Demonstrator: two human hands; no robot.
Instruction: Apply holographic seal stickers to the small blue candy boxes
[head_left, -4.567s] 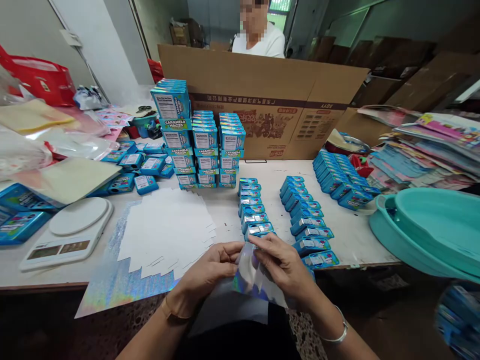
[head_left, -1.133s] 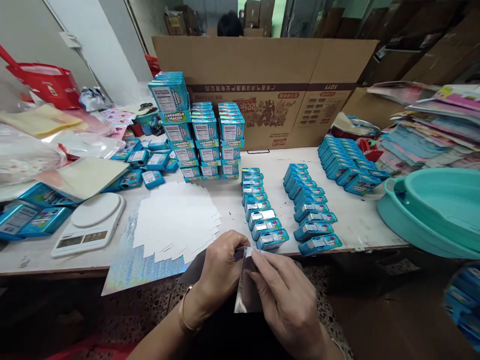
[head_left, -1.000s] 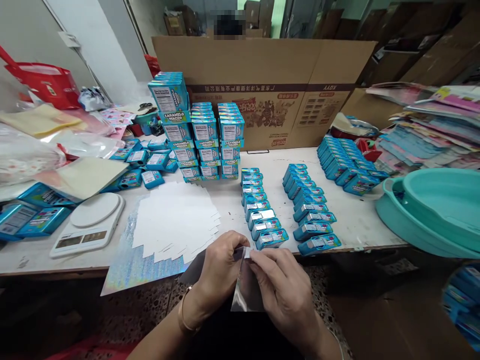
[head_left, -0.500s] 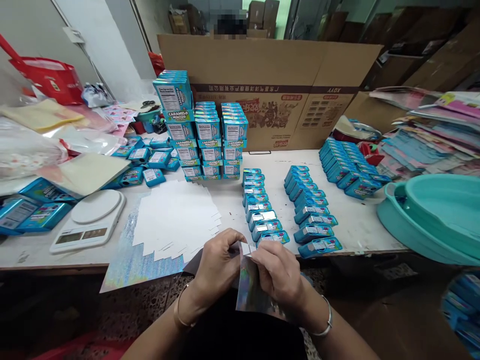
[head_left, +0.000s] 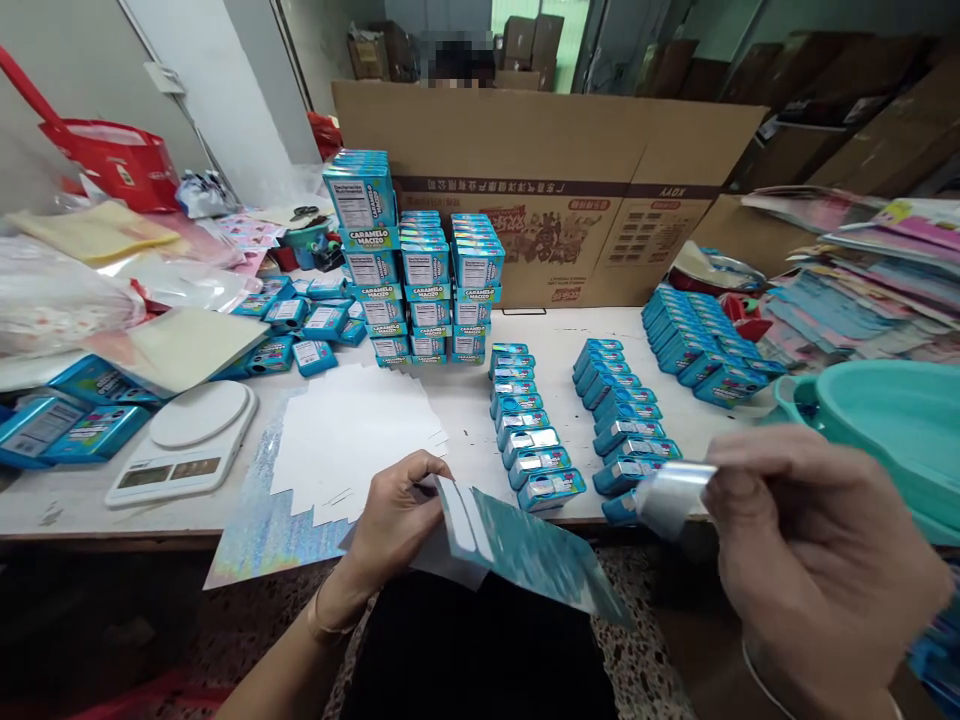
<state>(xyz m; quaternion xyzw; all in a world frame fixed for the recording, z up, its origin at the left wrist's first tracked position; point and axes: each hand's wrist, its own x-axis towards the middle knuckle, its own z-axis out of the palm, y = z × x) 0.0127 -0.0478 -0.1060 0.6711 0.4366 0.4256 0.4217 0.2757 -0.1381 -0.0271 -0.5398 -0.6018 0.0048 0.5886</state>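
My left hand (head_left: 394, 525) is closed on the edge of a shiny sticker sheet (head_left: 536, 545) with pale strips near its held end. The sheet hangs tilted over my lap, its far end smeared by motion. To the right, my raised right hand (head_left: 821, 560) pinches a small silvery sticker (head_left: 671, 497), blurred and curled. This sticker is in front of the near end of a row of blue boxes (head_left: 637, 447); whether it touches one I cannot tell. Another row of blue boxes (head_left: 541, 462) stands just beyond the sheet. Some carry silvery labels on top.
White sheets (head_left: 352, 430) lie fanned out beside a kitchen scale (head_left: 195, 430). Stacked blue boxes (head_left: 375, 265) stand before a large carton (head_left: 555, 140). More blue boxes (head_left: 694, 340) and teal basins (head_left: 885, 430) are on the right. A person's head shows behind the carton.
My right hand has left the sheet and moved right and up with a silvery sticker in its fingers. My left hand has shifted slightly left, and the sheet now swings out to the right.
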